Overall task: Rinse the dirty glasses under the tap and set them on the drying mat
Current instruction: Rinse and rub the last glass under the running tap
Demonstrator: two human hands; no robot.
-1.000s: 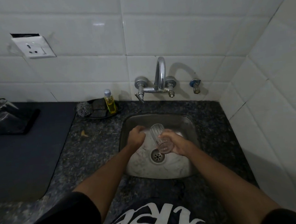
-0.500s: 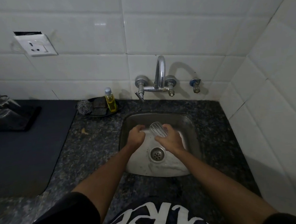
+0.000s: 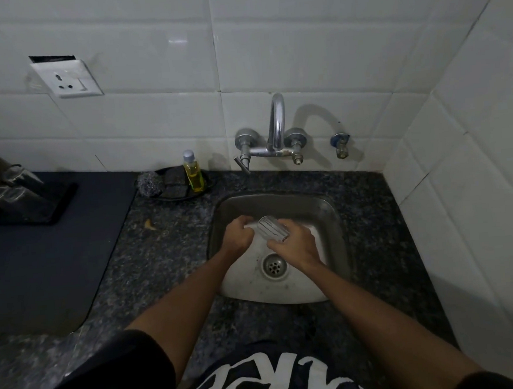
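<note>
The right hand [image 3: 295,244] is holding a ribbed drinking glass [image 3: 272,229] over the steel sink [image 3: 327,219]. Its fingers are curling round the lower part of the glass, and the glass is tipping so its open mouth is pointing up toward eleven o'clock. The left hand [image 3: 237,236] is sitting just beside the glass at nine o'clock. Its fingers are curled in a loose fist, and I cannot tell if they are touching the glass or holding anything. The drain [image 3: 274,265] is lying below the hands at six o'clock.

The tap [image 3: 276,132] is sticking out from the wall at twelve o'clock. I cannot see water running from it.

The glass is looking light and hard, but it is the kind of thing that breaks if it drops on steel. It is probably wet, so it is likely slippery. The ribs on its side should be helping the fingers not to slide. I think the best place to hold it is round the middle, with the thumb on one side and fingers on the other, not by the thin rim.

The dark drying mat [image 3: 50,263] is lying on the tabletop [image 3: 168,249] far off at nine o'clock.
</note>
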